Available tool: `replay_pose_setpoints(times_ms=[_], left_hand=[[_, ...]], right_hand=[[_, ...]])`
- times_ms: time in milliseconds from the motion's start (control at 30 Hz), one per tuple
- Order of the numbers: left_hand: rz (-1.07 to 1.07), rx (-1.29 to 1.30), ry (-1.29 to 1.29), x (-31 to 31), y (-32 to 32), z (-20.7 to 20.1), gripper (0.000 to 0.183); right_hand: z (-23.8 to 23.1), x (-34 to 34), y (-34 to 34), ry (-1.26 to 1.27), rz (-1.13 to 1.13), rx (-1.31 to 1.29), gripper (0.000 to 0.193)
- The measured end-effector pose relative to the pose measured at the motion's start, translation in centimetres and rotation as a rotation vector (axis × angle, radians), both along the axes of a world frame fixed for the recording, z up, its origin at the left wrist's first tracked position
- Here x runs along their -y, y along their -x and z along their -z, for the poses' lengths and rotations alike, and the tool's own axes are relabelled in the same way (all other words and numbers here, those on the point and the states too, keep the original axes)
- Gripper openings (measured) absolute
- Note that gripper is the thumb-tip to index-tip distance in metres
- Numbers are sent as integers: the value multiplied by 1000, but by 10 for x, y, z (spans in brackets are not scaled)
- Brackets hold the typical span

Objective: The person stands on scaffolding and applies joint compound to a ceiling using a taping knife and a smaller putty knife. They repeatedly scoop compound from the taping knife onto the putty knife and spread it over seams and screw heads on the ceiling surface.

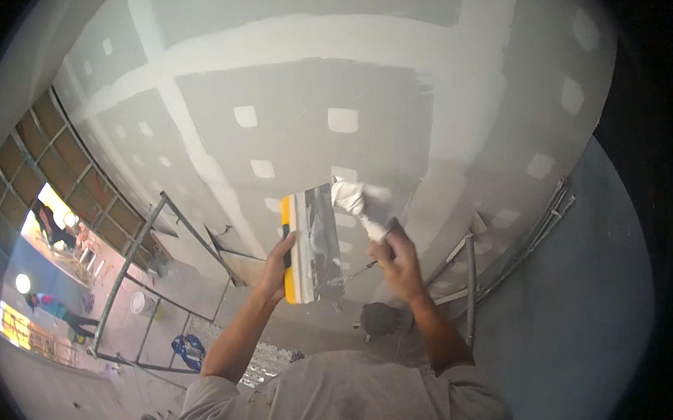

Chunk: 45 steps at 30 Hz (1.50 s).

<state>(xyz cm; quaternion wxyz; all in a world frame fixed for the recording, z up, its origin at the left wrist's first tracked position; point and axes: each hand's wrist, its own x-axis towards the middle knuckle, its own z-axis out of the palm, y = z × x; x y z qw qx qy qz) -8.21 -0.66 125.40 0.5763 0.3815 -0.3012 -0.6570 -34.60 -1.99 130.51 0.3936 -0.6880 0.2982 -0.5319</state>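
My left hand (277, 267) grips a wide drywall taping knife (321, 244) by its yellow and black back. White compound is smeared over its broad metal blade. Close to the blade's far right corner, my right hand (399, 263) is closed around a smaller putty knife (375, 228). A thick lump of white joint compound (351, 197) covers that tool's end, blurred in part, and I cannot tell whether it touches the wide blade. Beyond both tools rises a grey plasterboard wall (294, 92) with white filled seams and square patches.
A metal scaffold frame (125, 260) stands at the left, with a blue bundle (188, 351) by its lower rail. Below me lies a speckled platform (272, 363). A dark round object (380, 318) and metal poles (471, 290) are at the right. A person (63, 312) is far left near a white bucket (140, 303).
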Motion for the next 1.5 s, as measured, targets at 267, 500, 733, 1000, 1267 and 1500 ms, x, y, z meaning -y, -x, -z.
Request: replay_pose_setpoints(times_ms=[267,500,733,1000,1267,1500], left_hand=[[5,54,-30,2,9,-9,45],[-26,-35,-168,-11,-16,16,45],[-151,93,-62,-13,-24,31,47],[-4,183,-43,-34,-20,27,56],[246,380,22,-19,-48,-15,68],[107,424,24,-11,-54,-12,70]], right_hand=[[97,10,10,529,166,-623,80],[106,14,69,270,317,-498,51],[56,-47,66,-1102,-524,113,34],[77,-23,42,-1184,-757,326,31],[86,8,41,-950,-891,440,35],[58,36,57,-634,-756,549,43]])
